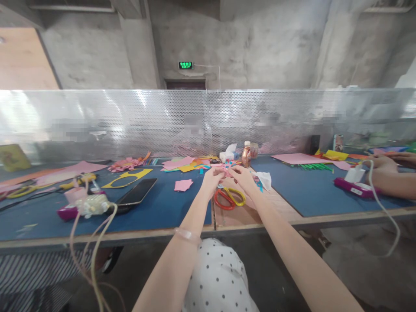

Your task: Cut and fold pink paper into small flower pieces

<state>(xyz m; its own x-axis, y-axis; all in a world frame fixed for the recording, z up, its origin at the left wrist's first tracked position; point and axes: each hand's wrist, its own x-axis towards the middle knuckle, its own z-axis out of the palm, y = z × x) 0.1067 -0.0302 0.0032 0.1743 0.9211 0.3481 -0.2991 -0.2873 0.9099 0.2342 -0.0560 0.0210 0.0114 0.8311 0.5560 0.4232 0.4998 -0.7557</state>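
Note:
Between my two hands, just above the table, is a small piece of pink paper point(227, 169); its shape is too small to make out. My left hand point(212, 178) pinches it from the left with closed fingers. From the right, the fingers of my right hand point(242, 177) close on the same piece. Below them lies a pair of scissors with one red and one yellow handle point(234, 197), its blades pointing away and partly hidden by my hands. A small stack of pink paper squares point(183, 185) rests to the left of my left hand.
A yellow sheet with round cutouts point(128, 178), a black tablet-like device point(138, 192) and a corded purple device point(68, 212) lie left. A bottle point(246, 155) and tissue pack point(229, 154) stand behind my hands. At right, another person's hands point(386, 167) work near a purple device point(354, 188).

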